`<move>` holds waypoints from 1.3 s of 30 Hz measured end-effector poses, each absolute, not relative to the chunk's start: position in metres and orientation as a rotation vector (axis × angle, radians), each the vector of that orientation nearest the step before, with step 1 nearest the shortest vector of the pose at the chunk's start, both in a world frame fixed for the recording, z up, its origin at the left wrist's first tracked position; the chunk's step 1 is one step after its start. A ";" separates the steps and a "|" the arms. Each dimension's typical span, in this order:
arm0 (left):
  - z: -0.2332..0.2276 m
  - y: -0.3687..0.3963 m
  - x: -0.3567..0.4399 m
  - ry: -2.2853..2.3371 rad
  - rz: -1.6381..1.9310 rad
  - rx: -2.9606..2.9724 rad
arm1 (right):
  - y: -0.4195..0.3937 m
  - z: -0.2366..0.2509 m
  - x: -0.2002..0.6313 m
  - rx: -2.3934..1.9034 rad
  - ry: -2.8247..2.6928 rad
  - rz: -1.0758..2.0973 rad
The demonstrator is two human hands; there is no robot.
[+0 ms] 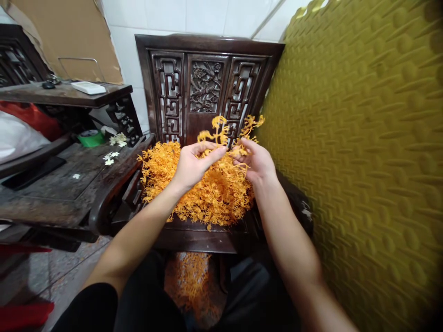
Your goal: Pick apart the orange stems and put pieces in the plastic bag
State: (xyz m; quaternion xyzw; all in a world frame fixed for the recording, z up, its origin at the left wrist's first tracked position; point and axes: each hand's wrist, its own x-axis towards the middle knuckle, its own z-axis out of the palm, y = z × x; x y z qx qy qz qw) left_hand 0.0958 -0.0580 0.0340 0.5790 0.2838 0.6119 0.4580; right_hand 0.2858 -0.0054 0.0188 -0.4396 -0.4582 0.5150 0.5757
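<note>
A big heap of orange, thin-stemmed plastic-looking sprigs [214,198] covers the seat of a dark carved wooden chair [204,124]. Above the heap, my left hand [192,167] pinches one orange sprig [218,129] between thumb and fingers, its curled tips standing up. My right hand [260,162], close beside it, has its fingers curled round more orange sprigs [249,127]; some stick up past the fingertips and a thin strand hangs by the palm. Whether the pieces in the two hands are joined is unclear.
A yellow textured foam mat [363,161] stands upright along the right. At left, a wooden side table [51,184] bears green tape [90,138] and pale flower pieces [117,139]. Orange bits [194,276] lie below the seat between my legs. Cardboard [76,37] leans at the back left.
</note>
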 end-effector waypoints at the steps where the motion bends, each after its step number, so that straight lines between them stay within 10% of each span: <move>1: 0.035 -0.056 0.095 0.697 1.499 1.361 | -0.010 0.021 0.286 -1.085 -1.141 1.219; 9: 0.041 -0.047 0.082 0.692 1.288 1.093 | -0.066 0.049 0.283 -1.314 -1.724 0.258; 16: 0.041 -0.050 0.083 0.597 1.267 1.064 | -0.080 0.050 0.260 -0.975 -1.901 0.177; 39: 0.051 -0.054 0.073 0.871 1.437 1.587 | -0.054 0.033 0.245 -0.689 -1.327 1.147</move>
